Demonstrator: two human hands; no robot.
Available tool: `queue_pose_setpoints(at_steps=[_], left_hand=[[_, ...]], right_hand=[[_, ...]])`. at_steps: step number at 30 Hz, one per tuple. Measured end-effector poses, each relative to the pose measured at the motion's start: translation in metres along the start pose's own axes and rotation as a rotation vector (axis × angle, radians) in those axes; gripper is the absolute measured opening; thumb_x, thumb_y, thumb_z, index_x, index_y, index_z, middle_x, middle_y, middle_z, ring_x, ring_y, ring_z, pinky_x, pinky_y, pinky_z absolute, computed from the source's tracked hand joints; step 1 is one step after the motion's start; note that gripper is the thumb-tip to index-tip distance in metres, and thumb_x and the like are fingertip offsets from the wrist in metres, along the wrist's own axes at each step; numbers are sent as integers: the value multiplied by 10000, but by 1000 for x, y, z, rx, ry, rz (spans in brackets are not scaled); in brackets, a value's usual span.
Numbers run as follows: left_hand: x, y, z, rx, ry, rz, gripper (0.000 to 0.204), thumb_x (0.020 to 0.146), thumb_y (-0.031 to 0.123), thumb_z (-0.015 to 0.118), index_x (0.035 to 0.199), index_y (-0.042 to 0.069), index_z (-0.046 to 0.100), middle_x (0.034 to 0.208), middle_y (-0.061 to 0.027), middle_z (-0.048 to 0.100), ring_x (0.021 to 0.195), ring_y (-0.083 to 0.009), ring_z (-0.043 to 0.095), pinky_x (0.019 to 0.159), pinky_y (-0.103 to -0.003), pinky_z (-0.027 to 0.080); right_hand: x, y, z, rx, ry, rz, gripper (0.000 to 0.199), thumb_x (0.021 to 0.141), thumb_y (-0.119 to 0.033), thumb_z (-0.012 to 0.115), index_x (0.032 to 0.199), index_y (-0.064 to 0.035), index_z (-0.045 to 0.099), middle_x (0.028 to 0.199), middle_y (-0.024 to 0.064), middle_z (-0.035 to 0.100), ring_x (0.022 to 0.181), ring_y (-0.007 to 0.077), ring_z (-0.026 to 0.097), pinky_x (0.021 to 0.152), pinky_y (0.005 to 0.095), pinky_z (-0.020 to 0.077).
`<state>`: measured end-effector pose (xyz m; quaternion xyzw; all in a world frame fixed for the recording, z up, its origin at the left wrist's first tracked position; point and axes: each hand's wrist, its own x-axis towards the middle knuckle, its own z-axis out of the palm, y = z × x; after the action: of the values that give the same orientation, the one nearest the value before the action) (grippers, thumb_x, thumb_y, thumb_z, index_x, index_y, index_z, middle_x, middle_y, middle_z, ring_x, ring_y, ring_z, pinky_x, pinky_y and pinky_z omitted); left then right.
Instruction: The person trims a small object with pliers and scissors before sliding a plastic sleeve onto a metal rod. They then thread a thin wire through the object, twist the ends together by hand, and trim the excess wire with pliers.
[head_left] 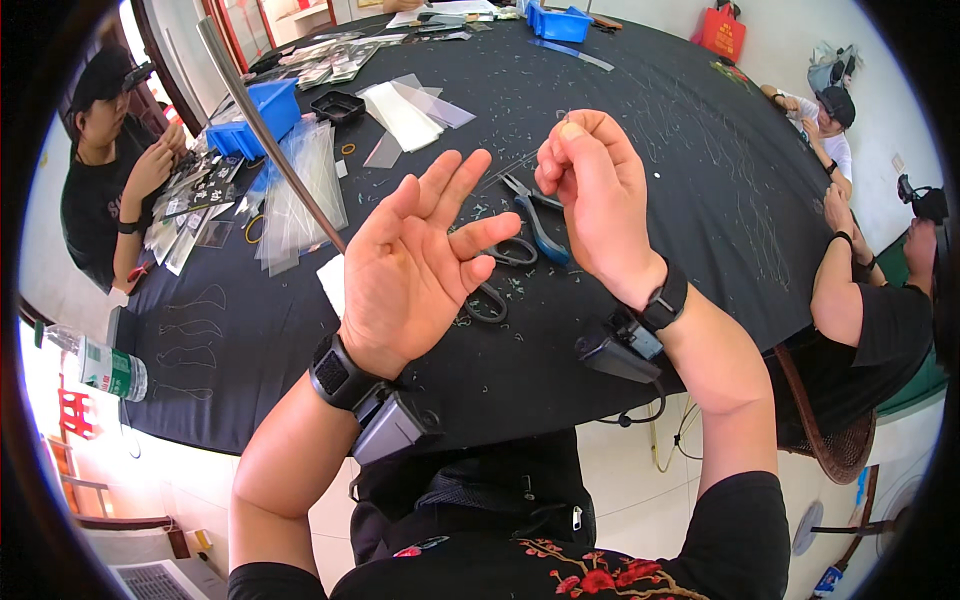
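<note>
My left hand [410,255] is raised palm up above the black-covered table, its fingers spread and nothing in it. To its right, my right hand [605,205] is closed in a pinch, thumb against forefinger. A fine thread-like strand [563,116] shows at those fingertips; its material is too small to tell. Below and between the hands lie blue-handled pliers [547,232], jaws toward the far left. Beside them is a pair of dark-handled scissors [490,304], partly hidden by my left fingers. Small green scraps are scattered around these tools.
Clear plastic sleeves [312,190], a blue bin [262,112] and a black tray [338,107] lie left, near a slanting metal pole [262,130]. Thin loops [188,357] are laid at the left edge, by a bottle [112,370]. Co-workers sit left and right.
</note>
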<state>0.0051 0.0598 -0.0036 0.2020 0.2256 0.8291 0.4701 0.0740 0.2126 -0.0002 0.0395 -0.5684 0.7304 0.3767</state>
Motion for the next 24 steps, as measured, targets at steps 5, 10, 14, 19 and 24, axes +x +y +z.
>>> queue_pose_setpoints(at_steps=[5, 10, 14, 19, 24], left_hand=[[-5, -10, 8, 738, 38, -92, 348, 917, 222, 418, 1194, 16, 462, 1100, -104, 531, 747, -145, 594, 548, -206, 469], [-12, -14, 10, 826, 47, 22, 239, 892, 152, 493, 1073, 14, 563, 840, -23, 577, 624, -65, 527, 514, -182, 433], [-7, -12, 6, 599, 91, 149, 272, 904, 159, 474, 1136, 30, 536, 848, -13, 578, 659, -67, 520, 531, -185, 412], [-6, -14, 4, 398, 159, 158, 291, 904, 158, 476, 1167, 39, 518, 885, -17, 588, 666, -71, 529, 524, -184, 404], [-4, -18, 2, 863, 206, 298, 245, 861, 130, 560, 1086, 36, 579, 866, -25, 613, 646, -61, 560, 513, -175, 446]], right_hand=[[-3, -1, 2, -189, -181, -103, 98, 871, -132, 502, 846, -40, 523, 676, -24, 495, 595, 28, 441, 529, 181, 376], [-5, 5, 5, -47, -118, 184, 92, 852, -126, 502, 841, -37, 521, 654, -16, 494, 574, 41, 428, 521, 188, 364], [-12, 11, 11, 32, -51, 253, 95, 858, -131, 490, 850, -39, 512, 650, -14, 491, 566, 48, 423, 514, 191, 357], [-20, 13, 13, -97, -121, 71, 94, 875, -123, 493, 860, -31, 508, 680, -21, 504, 602, 28, 444, 540, 180, 374], [-20, 13, 10, -209, -230, -23, 74, 873, -93, 503, 860, -20, 508, 729, -13, 531, 648, 21, 486, 557, 174, 400]])
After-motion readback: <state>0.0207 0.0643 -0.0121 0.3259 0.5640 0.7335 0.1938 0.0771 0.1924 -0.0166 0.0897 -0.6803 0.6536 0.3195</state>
